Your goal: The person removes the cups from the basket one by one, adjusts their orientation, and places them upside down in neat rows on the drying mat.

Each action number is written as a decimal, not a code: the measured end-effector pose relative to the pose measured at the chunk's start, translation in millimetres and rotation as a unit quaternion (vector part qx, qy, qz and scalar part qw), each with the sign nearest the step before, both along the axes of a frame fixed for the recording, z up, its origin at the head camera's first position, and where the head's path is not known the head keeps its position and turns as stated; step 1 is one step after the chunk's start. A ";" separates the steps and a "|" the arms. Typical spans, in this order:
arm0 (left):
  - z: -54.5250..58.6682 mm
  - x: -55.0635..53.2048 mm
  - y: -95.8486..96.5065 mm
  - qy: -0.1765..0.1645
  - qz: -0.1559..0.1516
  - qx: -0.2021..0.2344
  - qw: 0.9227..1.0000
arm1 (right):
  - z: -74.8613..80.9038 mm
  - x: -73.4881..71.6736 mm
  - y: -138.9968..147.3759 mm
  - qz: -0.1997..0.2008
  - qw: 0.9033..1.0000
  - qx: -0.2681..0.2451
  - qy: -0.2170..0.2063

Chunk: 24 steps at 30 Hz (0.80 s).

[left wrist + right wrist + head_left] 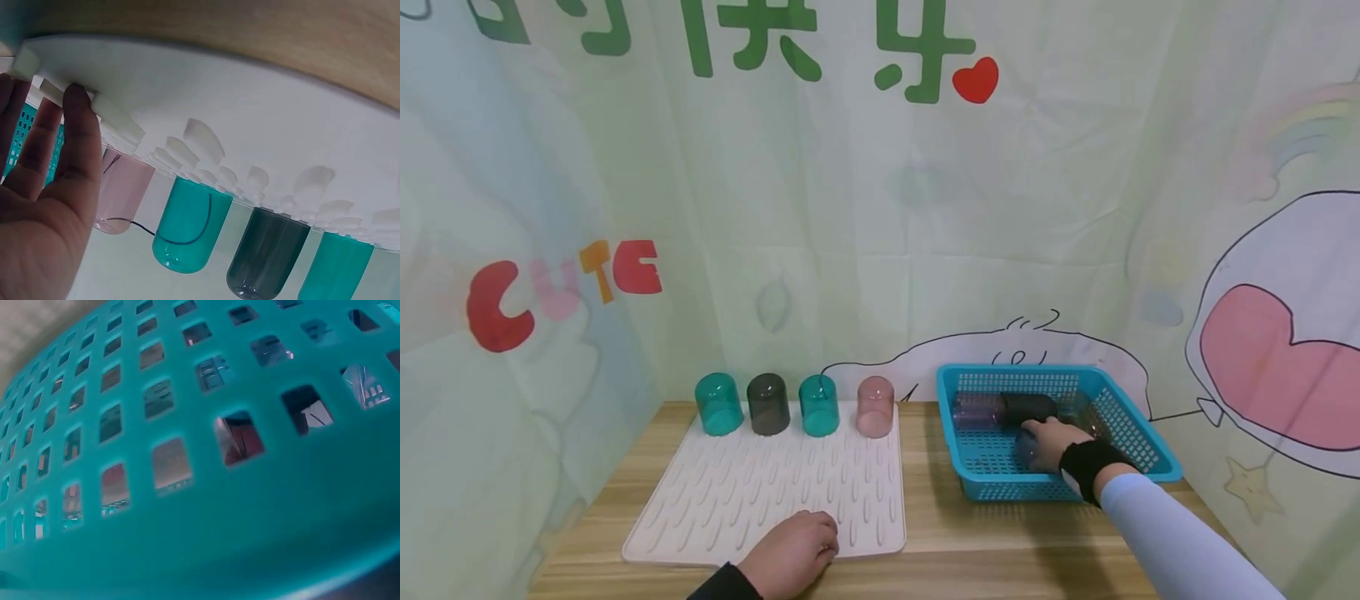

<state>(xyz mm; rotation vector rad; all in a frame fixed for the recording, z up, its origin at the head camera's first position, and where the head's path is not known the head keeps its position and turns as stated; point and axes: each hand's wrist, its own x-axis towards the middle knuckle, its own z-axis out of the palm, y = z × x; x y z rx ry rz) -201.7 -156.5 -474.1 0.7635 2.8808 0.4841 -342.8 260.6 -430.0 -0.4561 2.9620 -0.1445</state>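
Observation:
My left hand [793, 550] rests at the near right edge of a white ribbed drying mat [760, 492]. Its fingers [78, 134] are loosely bent and touch the mat's edge. Along the mat's far side stand two teal cups, a dark grey cup [768, 406] and a pink cup [876, 407], all upside down. My right hand [1060, 443] reaches into a blue plastic basket [1000, 489], over a bluish see-through cup [1027, 450]; whether the fingers grip it is hidden. A black cup [1028, 407] and a purplish cup [976, 411] lie behind it.
Another see-through, brownish cup [1092, 417] lies at the basket's right side. Mat and basket rest on a wooden table [940, 533]. A printed curtain [1037, 208] hangs close behind and at both sides. The basket's perforated wall fills the right wrist view.

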 end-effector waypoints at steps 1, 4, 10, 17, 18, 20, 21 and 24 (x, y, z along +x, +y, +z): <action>-0.6 -0.2 0.0 -0.001 0.000 0.000 1.000 | 1.6 1.2 -1.3 0.003 1.000 -0.001 0.002; -2.4 -0.9 -0.5 -0.001 -0.002 0.000 1.000 | 2.9 2.8 -4.1 0.005 1.000 -0.002 0.011; -3.2 -0.7 -0.6 0.001 -0.003 0.002 1.000 | 0.5 2.2 -4.8 0.010 1.000 -0.009 0.016; -2.7 0.3 -0.1 0.002 -0.005 0.004 1.000 | 1.6 1.2 -5.5 0.015 0.999 -0.020 0.034; -2.4 0.3 -0.3 0.003 -0.007 0.005 1.000 | 2.6 1.6 -6.1 0.017 0.999 -0.019 0.039; -2.7 0.2 -0.8 0.007 -0.010 0.006 1.000 | 5.0 1.7 -7.3 0.019 0.998 -0.019 0.048; -2.7 -0.1 -1.0 0.007 -0.010 0.006 1.000 | 6.1 1.8 -7.8 0.021 0.998 -0.021 0.051; -3.0 -0.8 -1.2 0.003 -0.008 0.005 1.000 | 9.5 1.5 -9.1 0.023 0.998 -0.037 0.054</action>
